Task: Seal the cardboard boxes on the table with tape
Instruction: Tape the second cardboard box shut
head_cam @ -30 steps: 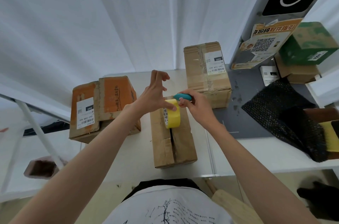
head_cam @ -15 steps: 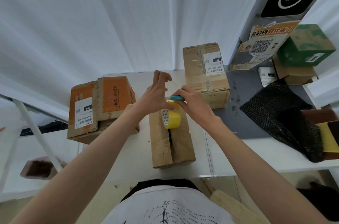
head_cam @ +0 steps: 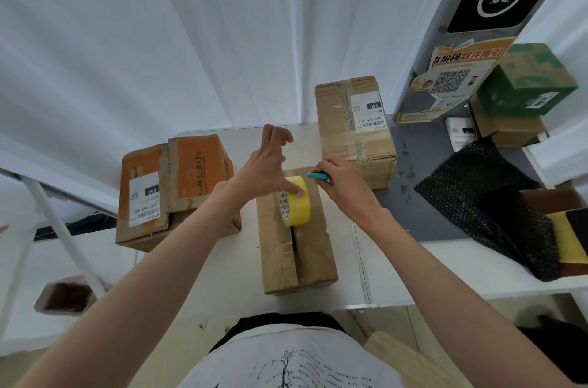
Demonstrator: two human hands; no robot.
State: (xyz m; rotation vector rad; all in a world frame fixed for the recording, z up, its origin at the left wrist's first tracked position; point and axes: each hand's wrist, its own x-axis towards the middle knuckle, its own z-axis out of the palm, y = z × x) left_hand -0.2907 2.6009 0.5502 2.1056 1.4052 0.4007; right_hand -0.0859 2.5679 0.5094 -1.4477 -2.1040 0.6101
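Yellow tape roll (head_cam: pixel 295 205) upright on unsealed cardboard box (head_cam: pixel 296 247)

A white table (head_cam: pixel 318 289) carries three cardboard boxes: a plain box (head_cam: pixel 296 247) at its middle, an orange-topped box (head_cam: pixel 178 190) left of that one, a labelled box (head_cam: pixel 353 130) behind and right of it, on a grey mat (head_cam: pixel 423 212). Black bubble wrap (head_cam: pixel 496 206) lies further right.

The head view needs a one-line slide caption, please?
Left hand steadies yellow tape roll on the middle box; right hand holds a teal tool.

Single wide-angle head view, looking steeply down at the table (head_cam: pixel 222 276), seemingly near.
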